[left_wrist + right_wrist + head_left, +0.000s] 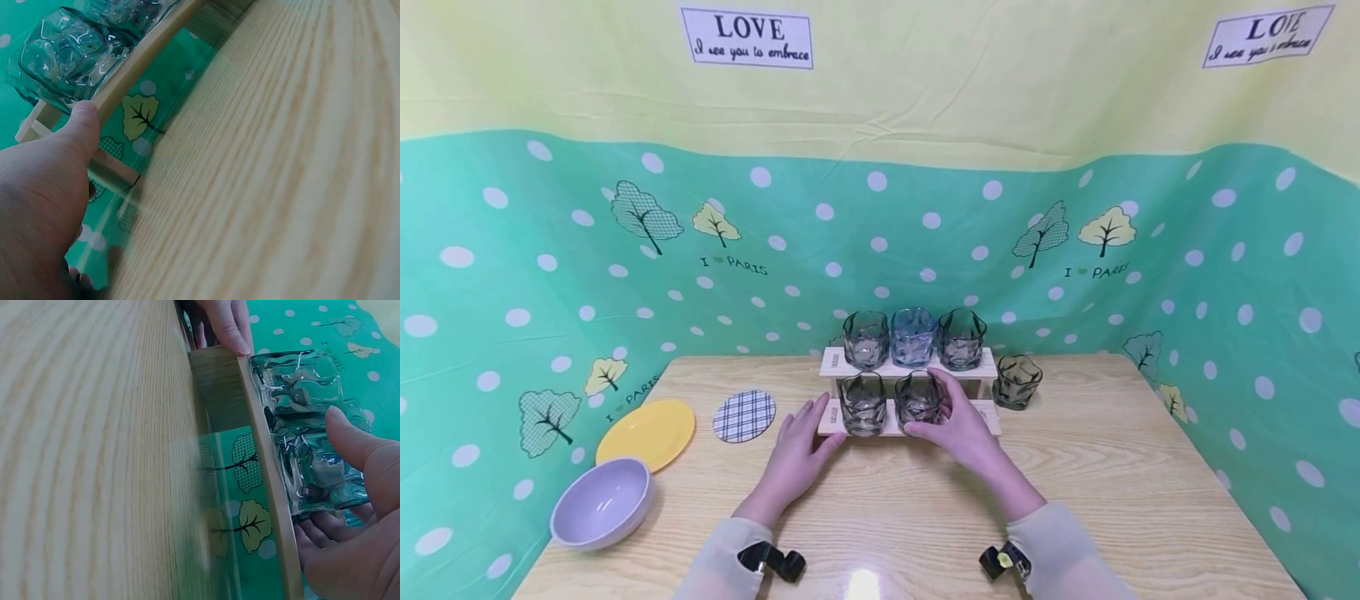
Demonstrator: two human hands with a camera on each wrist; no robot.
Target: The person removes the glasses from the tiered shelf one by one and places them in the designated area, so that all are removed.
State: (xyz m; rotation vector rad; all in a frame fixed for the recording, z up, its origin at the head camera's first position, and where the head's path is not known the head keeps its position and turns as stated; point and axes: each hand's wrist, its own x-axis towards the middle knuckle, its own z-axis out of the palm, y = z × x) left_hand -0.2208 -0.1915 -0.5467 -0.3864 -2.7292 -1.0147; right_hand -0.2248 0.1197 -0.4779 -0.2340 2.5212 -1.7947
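A two-tier wooden rack (833,363) stands at the back of the table. My left hand (796,454) holds its lower shelf at the left end; in the left wrist view the thumb (82,122) lies on the shelf edge. My right hand (964,427) grips a dark clear glass (917,400) on the lower shelf, thumb in front and fingers round the right side. Beside it stands another dark glass (862,406). The upper shelf bears a dark glass (866,342), a blue glass (913,339) and a second dark glass (962,340).
A brownish glass (1017,382) sits on the table just right of the rack. To the left lie a checked round coaster (744,416), a yellow plate (647,435) and a lilac bowl (602,504). A green and yellow cloth (880,208) hangs behind and at both sides.
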